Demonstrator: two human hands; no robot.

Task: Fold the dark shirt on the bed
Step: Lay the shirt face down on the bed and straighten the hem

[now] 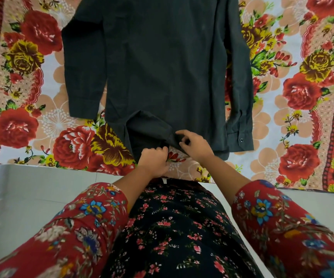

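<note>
the dark shirt (162,63) lies spread flat on the flowered bedsheet (21,81), body in the middle and a long sleeve down either side of it, with the hem nearest the person at the bed's near edge. both hands work at the middle of that hem. the left hand (154,160) is curled closed with its fingertips pinching the hem's edge, just beside a turned-up flap of cloth. the right hand (194,144) sits on the shirt touching that flap, thumb and forefinger pressed together on the fabric. the buttoned cuff (240,140) of one sleeve rests beside the shirt's hem, apart from the right hand, and the other sleeve ends higher up beside the shirt's opposite edge. this looks like the laying-out step: straightening the rumpled hem before any fold is made. the next move likely calls for pulling the hem flat and even, then bringing a sleeve and side panel in over the shirt's body without dragging the cloth askew.
</note>
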